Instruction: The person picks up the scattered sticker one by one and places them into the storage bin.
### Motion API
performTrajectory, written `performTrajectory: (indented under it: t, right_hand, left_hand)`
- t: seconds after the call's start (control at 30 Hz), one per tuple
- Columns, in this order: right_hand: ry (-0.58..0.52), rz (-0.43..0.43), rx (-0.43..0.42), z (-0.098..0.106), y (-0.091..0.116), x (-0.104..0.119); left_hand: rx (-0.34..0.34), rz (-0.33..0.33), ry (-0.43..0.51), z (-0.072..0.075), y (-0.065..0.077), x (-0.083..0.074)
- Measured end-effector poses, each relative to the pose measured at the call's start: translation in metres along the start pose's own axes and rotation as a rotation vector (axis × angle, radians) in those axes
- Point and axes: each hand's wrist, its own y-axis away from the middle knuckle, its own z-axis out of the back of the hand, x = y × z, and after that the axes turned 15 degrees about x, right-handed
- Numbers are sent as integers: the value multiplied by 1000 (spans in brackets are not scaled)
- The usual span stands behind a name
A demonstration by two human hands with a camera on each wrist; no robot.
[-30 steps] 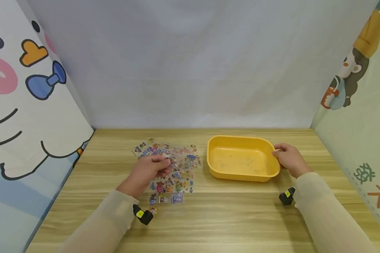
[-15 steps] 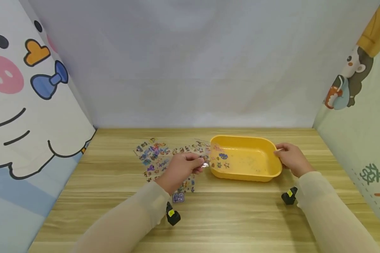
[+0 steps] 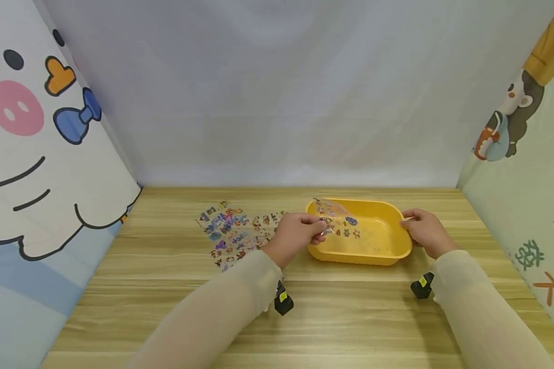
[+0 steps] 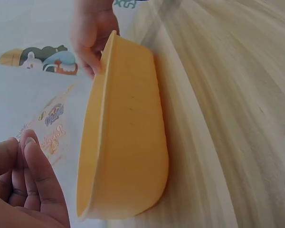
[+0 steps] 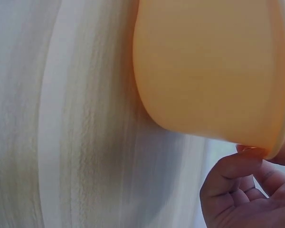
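Note:
My left hand (image 3: 297, 233) pinches a clear sticker sheet (image 3: 351, 221) printed with small cartoon figures. The sheet extends to the right over the left part of a yellow plastic basin (image 3: 360, 259). In the left wrist view the same sticker sheet (image 4: 52, 116) rises from between thumb and fingers beside the basin's rim. My right hand (image 3: 422, 231) grips the basin's right end by its rim; the right wrist view shows thumb and fingers at that edge. More clear sticker sheets (image 3: 228, 225) lie overlapping on the table, partly covered by my left hand and forearm.
The basin stands on a wood-grain table (image 3: 351, 318). Behind it hangs a pale grey cloth (image 3: 295, 102). Cartoon-printed panels (image 3: 32, 174) flank the table at left and right. A black wrist camera (image 3: 283, 302) sits under my left sleeve, another (image 3: 421, 286) under my right.
My left hand has moved right from the pile of sheets, carrying one sticker sheet to above the basin. The right hand has stayed on the basin's rim.

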Motion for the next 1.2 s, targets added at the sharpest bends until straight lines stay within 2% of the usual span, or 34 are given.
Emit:
performTrajectory:
  t: [0.23,0.5,0.63,0.7,0.77,0.93,1.07,1.2]
  right_hand:
    - [9,0,-17,-4,4,1]
    - [-16,20,-8,-4,6,1]
    - [-22,19,-2,-3,6,0]
    - [-32,19,4,-4,5,0]
    - [-40,22,10,-4,5,-1]
    - [-36,25,10,-5,4,-1]
    - [-23,18,-3,-4,4,0]
    - [-10,7,-5,-4,4,0]
  left_hand:
    - [-4,-9,-47,-14,-9,-6]
    - [-17,69,-265,-29,-16,-4]
    - [-26,103,-487,-30,-17,-4]
    - [-38,125,-638,-30,-17,-3]
    - [-54,160,-789,-31,-17,-3]
    - [-108,245,-1079,-34,-17,-3]
    - [-115,246,-1205,-32,-17,-3]
    - [-113,207,-1265,-25,-17,-3]
